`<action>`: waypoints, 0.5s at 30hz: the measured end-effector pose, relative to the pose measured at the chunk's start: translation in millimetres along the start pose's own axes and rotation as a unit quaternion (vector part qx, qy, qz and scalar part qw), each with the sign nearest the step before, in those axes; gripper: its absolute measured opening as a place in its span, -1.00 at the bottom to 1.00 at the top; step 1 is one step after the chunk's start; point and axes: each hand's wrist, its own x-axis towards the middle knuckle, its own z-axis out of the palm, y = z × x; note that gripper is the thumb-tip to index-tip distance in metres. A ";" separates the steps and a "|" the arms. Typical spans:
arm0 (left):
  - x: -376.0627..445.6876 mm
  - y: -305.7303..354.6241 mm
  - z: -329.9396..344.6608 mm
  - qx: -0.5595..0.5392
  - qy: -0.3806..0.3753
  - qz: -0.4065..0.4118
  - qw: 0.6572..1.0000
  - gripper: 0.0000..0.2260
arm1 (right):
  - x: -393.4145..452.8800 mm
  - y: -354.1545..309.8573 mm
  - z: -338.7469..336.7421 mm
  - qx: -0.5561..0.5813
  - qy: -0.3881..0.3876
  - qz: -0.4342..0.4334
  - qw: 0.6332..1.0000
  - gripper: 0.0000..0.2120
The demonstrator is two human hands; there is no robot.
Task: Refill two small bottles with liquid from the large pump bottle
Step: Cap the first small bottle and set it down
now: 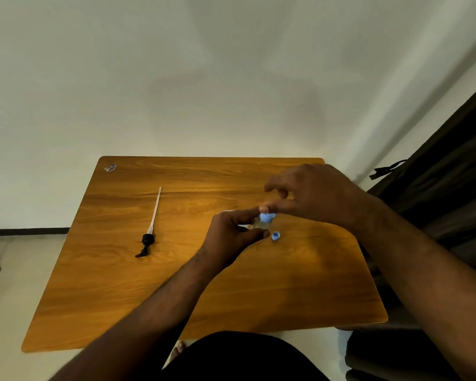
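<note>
A: What do we see around the work, and does anything block our view?

B: We look down on a wooden tabletop [138, 284] against a pale wall. At its left lies a pump head [148, 239], black, with its long white dip tube pointing away from us. A small sticker [110, 167] marks the far left corner. A dark curtain [451, 174] hangs at the right. Our own hands cover most of the small bottle.

A: And the bottle itself?

B: The small bottle [259, 224] is clear, right of the tabletop's middle. Our left hand [231, 237] curls round its body. A light blue cap [267, 217] sits at its top, pinched by our right hand [313, 193] from above, fingers bent. A second blue cap [276, 235] lies open-side up on the tabletop just beside the bottle. The image is too blurred to tell the liquid level.
</note>
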 end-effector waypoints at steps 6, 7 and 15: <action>2.5 2.6 4.0 -0.011 -0.010 0.011 1.000 -0.69 | -0.2 -4.1 3.3 -0.097 -0.060 -0.025 0.993 -0.60; 2.7 2.3 4.6 -0.005 -0.006 0.015 1.000 -0.74 | -1.2 -3.7 3.8 -0.122 -0.039 -0.006 0.992 -0.49; 6.4 6.9 11.6 -0.019 -0.086 0.007 0.996 -0.60 | -9.1 17.2 14.6 -0.133 -0.053 -0.153 0.978 -0.66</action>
